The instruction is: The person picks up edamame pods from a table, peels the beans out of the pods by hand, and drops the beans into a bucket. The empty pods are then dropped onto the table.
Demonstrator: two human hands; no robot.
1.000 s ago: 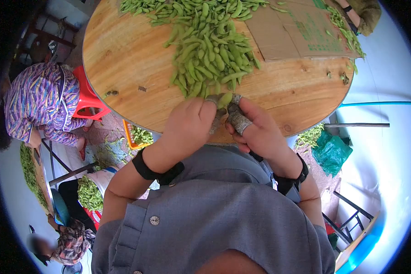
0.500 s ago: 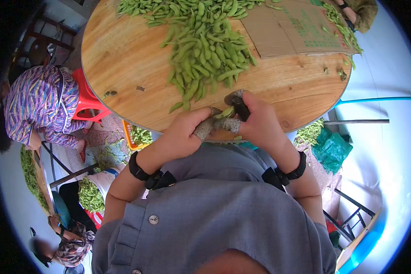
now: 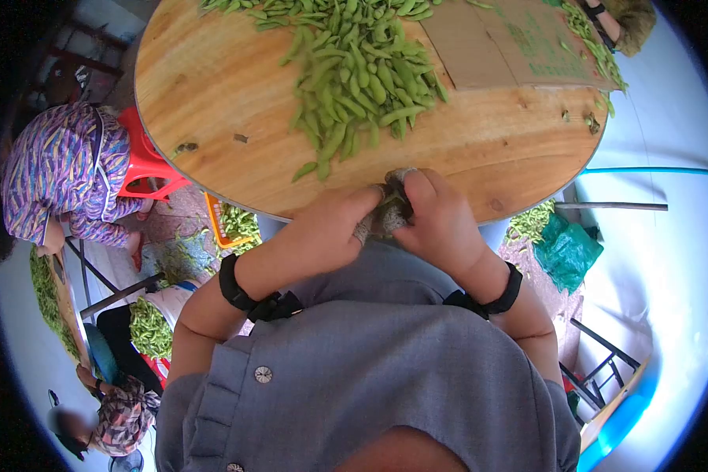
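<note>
My left hand (image 3: 338, 228) and my right hand (image 3: 442, 216) meet at the near edge of the round wooden table (image 3: 228, 177). Grey coverings wrap some fingertips on both. Fingers and thumbs are closed around a green soybean pod (image 3: 389, 199), of which only a sliver shows; the fingers hide the rest. Just beyond my hands, a heap of soybean pods (image 3: 358, 86) spreads across the tabletop, its nearest pods a short way from my fingers.
A flattened cardboard sheet (image 3: 511, 47) lies at the table's far right. Below stand an orange basket (image 3: 216, 224) of pods and a green plastic bag (image 3: 570, 252). At left, a person in patterned clothes (image 3: 71, 169) sits on a red stool (image 3: 141, 161); another person (image 3: 122, 413) is lower left.
My hands have drawn closer together, and the pod between them is now mostly covered. The view has shifted slightly. The heap looks the same.
</note>
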